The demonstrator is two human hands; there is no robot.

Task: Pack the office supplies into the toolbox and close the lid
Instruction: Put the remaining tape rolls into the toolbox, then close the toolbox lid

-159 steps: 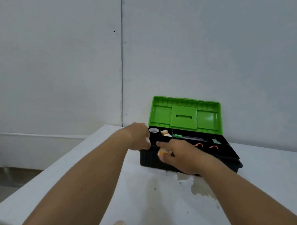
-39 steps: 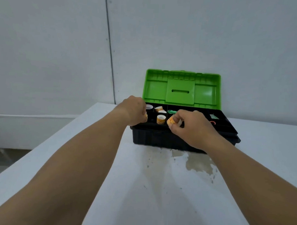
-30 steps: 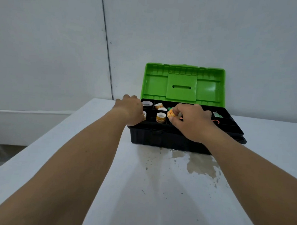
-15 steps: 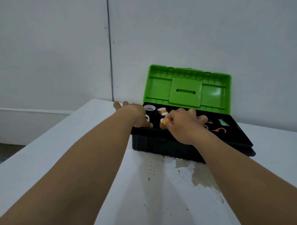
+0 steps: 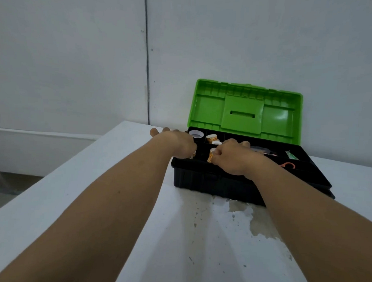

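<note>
While both of your arms reached forward over the white table [image 5: 119, 201], the black toolbox [image 5: 221, 184] sat at the table's far side, against the grey wall [image 5: 78, 63], with its green lid [image 5: 246, 110] standing upright and open. Your left hand [image 5: 176, 148] rested at the near left corner of the divided tray, its fingers partly spread past the box's left edge, and a small orange-patterned piece showed just under it; you could not tell from this angle whether the hand was gripping that piece. Your right hand [image 5: 233, 158] was curled over the near middle compartments, its fingertips pinched on an orange-patterned tape roll [image 5: 210, 157] that stood at the tray's near rim. In the far left compartment lay a white tape roll [image 5: 196, 133], and just right of it another orange-patterned roll [image 5: 212, 138], with a small white roll [image 5: 216, 143] nearer to you. At the tray's right side you had an orange hooked piece [image 5: 287, 165] and a small green packet [image 5: 292, 155], well apart from your hands. A patch of worn, stained surface [image 5: 260, 223] spread on the table just near of the box, between your forearms.
</note>
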